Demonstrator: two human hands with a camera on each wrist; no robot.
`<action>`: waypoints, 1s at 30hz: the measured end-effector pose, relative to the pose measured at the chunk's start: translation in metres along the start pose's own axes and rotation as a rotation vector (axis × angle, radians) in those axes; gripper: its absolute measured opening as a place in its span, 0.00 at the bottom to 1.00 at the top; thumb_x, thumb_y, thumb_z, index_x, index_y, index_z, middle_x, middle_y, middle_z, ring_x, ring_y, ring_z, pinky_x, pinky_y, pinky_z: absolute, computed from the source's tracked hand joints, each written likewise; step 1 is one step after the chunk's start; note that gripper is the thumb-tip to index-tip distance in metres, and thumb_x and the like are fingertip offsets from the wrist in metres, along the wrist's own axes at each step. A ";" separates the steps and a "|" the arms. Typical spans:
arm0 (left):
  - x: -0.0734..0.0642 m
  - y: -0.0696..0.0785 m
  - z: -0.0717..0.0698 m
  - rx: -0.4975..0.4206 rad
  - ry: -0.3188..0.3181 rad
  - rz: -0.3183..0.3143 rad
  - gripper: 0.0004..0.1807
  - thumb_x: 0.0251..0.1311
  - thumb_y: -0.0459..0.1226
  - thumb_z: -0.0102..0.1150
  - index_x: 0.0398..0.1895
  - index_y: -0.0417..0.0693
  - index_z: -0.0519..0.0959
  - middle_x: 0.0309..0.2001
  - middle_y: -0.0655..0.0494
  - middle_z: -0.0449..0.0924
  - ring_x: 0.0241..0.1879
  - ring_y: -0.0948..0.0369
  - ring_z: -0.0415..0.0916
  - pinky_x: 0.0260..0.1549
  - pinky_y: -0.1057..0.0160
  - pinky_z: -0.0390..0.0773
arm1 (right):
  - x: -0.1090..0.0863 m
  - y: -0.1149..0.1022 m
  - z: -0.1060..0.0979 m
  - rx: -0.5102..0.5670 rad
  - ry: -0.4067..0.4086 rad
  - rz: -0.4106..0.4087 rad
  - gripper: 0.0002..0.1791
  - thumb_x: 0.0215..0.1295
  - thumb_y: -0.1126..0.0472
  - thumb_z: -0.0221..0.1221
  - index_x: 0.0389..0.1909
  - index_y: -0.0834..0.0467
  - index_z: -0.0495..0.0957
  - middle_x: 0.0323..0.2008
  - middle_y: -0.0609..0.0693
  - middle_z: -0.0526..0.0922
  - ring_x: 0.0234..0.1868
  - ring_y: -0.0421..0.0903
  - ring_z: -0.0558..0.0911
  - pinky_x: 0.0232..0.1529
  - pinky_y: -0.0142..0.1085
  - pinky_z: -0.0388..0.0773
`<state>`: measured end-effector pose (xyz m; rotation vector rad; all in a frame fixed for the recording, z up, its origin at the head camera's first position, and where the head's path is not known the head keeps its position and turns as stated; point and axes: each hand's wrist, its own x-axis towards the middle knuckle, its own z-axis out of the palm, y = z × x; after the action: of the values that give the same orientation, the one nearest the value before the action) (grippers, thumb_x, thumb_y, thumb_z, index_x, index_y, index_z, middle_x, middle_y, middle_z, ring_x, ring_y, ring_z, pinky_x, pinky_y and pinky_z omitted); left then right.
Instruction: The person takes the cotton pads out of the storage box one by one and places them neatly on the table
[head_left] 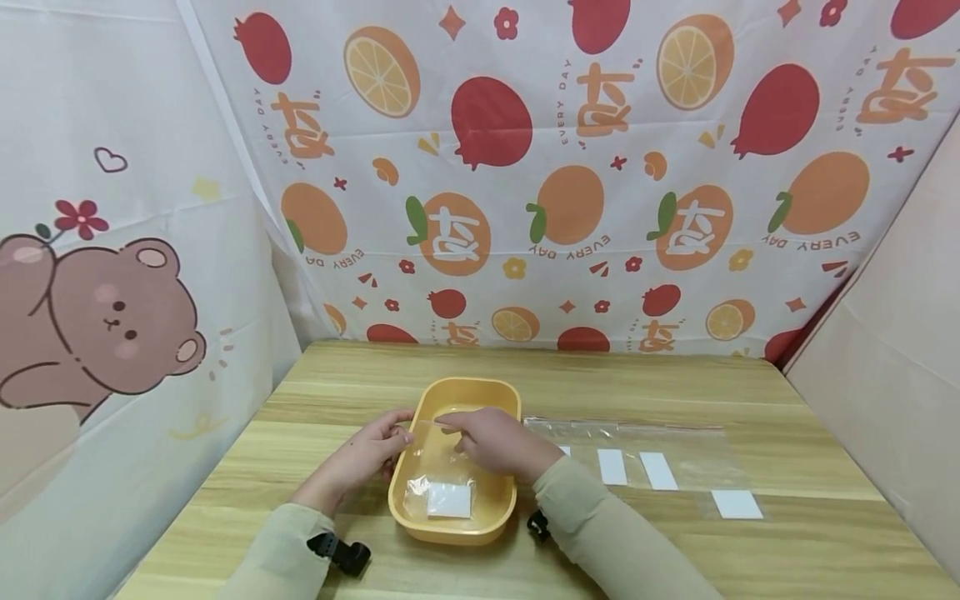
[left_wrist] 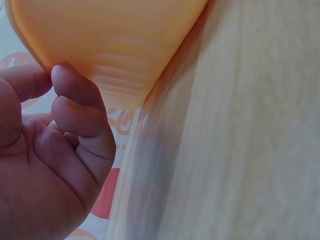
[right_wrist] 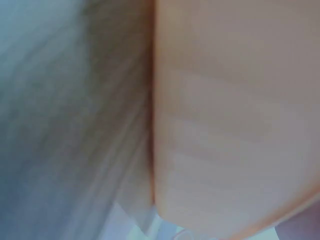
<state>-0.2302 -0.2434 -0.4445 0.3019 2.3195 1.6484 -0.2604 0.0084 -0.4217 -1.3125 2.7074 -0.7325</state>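
Observation:
A yellow plastic tray with rounded corners sits on the table. My left hand is at its left side; in the left wrist view, the thumb and curled fingers pinch its rim. Inside the tray lies a clear plastic bag with a white card in its lower end. My right hand reaches over the tray's right side and pinches the bag's top edge, index finger pointing left. The right wrist view shows mostly the tray's outer wall, with that hand almost out of sight.
Right of the tray, several clear zip bags lie overlapped, with white cards in them. The nearest white card lies at their right end. A printed cloth hangs behind the wooden table, with cloth walls either side.

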 end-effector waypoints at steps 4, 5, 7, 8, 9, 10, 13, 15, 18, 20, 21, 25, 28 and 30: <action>-0.001 0.002 0.000 0.012 0.010 -0.014 0.30 0.77 0.39 0.49 0.77 0.40 0.58 0.37 0.46 0.73 0.27 0.55 0.69 0.23 0.62 0.72 | -0.005 -0.002 -0.009 0.080 -0.041 0.043 0.25 0.75 0.69 0.48 0.69 0.51 0.74 0.54 0.47 0.85 0.39 0.30 0.84 0.53 0.34 0.78; -0.001 0.003 0.000 0.015 0.011 -0.017 0.30 0.77 0.39 0.50 0.77 0.41 0.58 0.38 0.46 0.73 0.28 0.55 0.70 0.23 0.62 0.72 | -0.007 -0.003 -0.012 0.097 -0.051 0.054 0.25 0.75 0.69 0.48 0.69 0.51 0.74 0.54 0.46 0.85 0.39 0.31 0.84 0.52 0.34 0.78; -0.001 0.004 0.000 0.020 0.012 -0.019 0.30 0.77 0.40 0.50 0.77 0.41 0.58 0.38 0.46 0.73 0.28 0.55 0.70 0.24 0.61 0.73 | -0.010 -0.003 -0.019 0.123 -0.064 0.065 0.25 0.75 0.69 0.48 0.69 0.50 0.74 0.53 0.45 0.85 0.39 0.32 0.84 0.49 0.33 0.79; 0.000 0.003 0.000 0.021 0.013 -0.020 0.30 0.77 0.40 0.50 0.77 0.42 0.59 0.38 0.46 0.73 0.28 0.55 0.70 0.24 0.61 0.73 | -0.012 -0.003 -0.023 0.135 -0.065 0.066 0.26 0.75 0.69 0.48 0.69 0.50 0.74 0.53 0.45 0.85 0.39 0.32 0.85 0.48 0.33 0.79; 0.000 0.003 0.000 0.022 0.013 -0.019 0.30 0.77 0.40 0.50 0.77 0.42 0.59 0.38 0.46 0.73 0.28 0.56 0.70 0.24 0.61 0.73 | -0.014 -0.003 -0.027 0.155 -0.066 0.067 0.26 0.74 0.70 0.47 0.69 0.51 0.74 0.53 0.45 0.85 0.39 0.32 0.85 0.45 0.32 0.79; 0.000 0.003 -0.001 0.019 0.013 -0.017 0.30 0.77 0.40 0.50 0.76 0.42 0.59 0.38 0.46 0.73 0.28 0.56 0.70 0.24 0.62 0.73 | -0.016 -0.003 -0.031 0.180 -0.067 0.070 0.26 0.74 0.70 0.47 0.69 0.51 0.74 0.53 0.45 0.85 0.39 0.32 0.85 0.43 0.32 0.79; 0.000 0.002 -0.002 0.012 0.010 -0.010 0.30 0.77 0.40 0.50 0.76 0.41 0.59 0.38 0.46 0.73 0.27 0.56 0.70 0.23 0.62 0.73 | -0.023 -0.002 -0.043 0.248 -0.069 0.067 0.26 0.74 0.71 0.46 0.69 0.54 0.74 0.53 0.47 0.85 0.39 0.34 0.85 0.38 0.31 0.80; -0.001 0.002 -0.002 0.009 0.007 -0.008 0.30 0.77 0.40 0.50 0.76 0.41 0.59 0.38 0.46 0.73 0.27 0.56 0.70 0.23 0.62 0.73 | -0.029 -0.001 -0.053 0.282 -0.070 0.065 0.27 0.74 0.72 0.44 0.70 0.54 0.73 0.54 0.50 0.85 0.40 0.37 0.86 0.37 0.31 0.81; -0.001 0.000 -0.002 0.007 0.007 -0.003 0.30 0.77 0.40 0.50 0.77 0.40 0.58 0.38 0.46 0.73 0.27 0.56 0.71 0.23 0.62 0.73 | -0.040 -0.002 -0.069 0.328 -0.061 0.054 0.28 0.74 0.71 0.41 0.71 0.53 0.71 0.56 0.51 0.84 0.44 0.42 0.87 0.41 0.35 0.82; -0.002 -0.001 -0.002 0.006 0.005 0.000 0.31 0.76 0.40 0.50 0.77 0.40 0.57 0.39 0.46 0.73 0.27 0.56 0.71 0.23 0.62 0.73 | -0.049 -0.002 -0.080 0.364 -0.044 0.047 0.28 0.75 0.70 0.40 0.71 0.52 0.71 0.56 0.50 0.84 0.46 0.44 0.86 0.45 0.39 0.82; -0.002 -0.001 -0.002 0.003 0.004 0.004 0.31 0.76 0.40 0.50 0.77 0.40 0.57 0.38 0.46 0.73 0.27 0.56 0.71 0.23 0.61 0.73 | -0.053 -0.003 -0.086 0.387 -0.034 0.037 0.28 0.75 0.70 0.39 0.71 0.52 0.71 0.57 0.51 0.83 0.47 0.45 0.86 0.46 0.40 0.82; -0.003 -0.002 -0.001 -0.002 0.000 0.010 0.30 0.76 0.39 0.50 0.77 0.41 0.58 0.38 0.45 0.74 0.26 0.56 0.70 0.23 0.62 0.73 | -0.075 -0.002 -0.108 0.448 0.018 0.012 0.28 0.76 0.70 0.39 0.70 0.52 0.72 0.55 0.50 0.84 0.48 0.46 0.86 0.47 0.41 0.82; -0.003 -0.002 -0.001 -0.005 0.004 0.009 0.30 0.77 0.39 0.50 0.77 0.41 0.58 0.39 0.44 0.74 0.26 0.56 0.70 0.22 0.62 0.73 | -0.093 0.006 -0.123 0.436 0.071 -0.014 0.27 0.76 0.72 0.40 0.67 0.52 0.75 0.52 0.49 0.85 0.47 0.47 0.86 0.46 0.40 0.83; -0.003 -0.001 0.000 -0.003 0.005 0.006 0.29 0.77 0.38 0.49 0.77 0.41 0.59 0.39 0.43 0.74 0.26 0.56 0.70 0.23 0.61 0.73 | -0.107 0.013 -0.133 0.407 0.110 -0.032 0.25 0.76 0.73 0.42 0.64 0.54 0.78 0.50 0.49 0.86 0.46 0.47 0.86 0.46 0.43 0.83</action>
<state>-0.2273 -0.2449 -0.4448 0.3047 2.3225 1.6570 -0.2337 0.1483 -0.3266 -1.2457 2.4317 -1.3090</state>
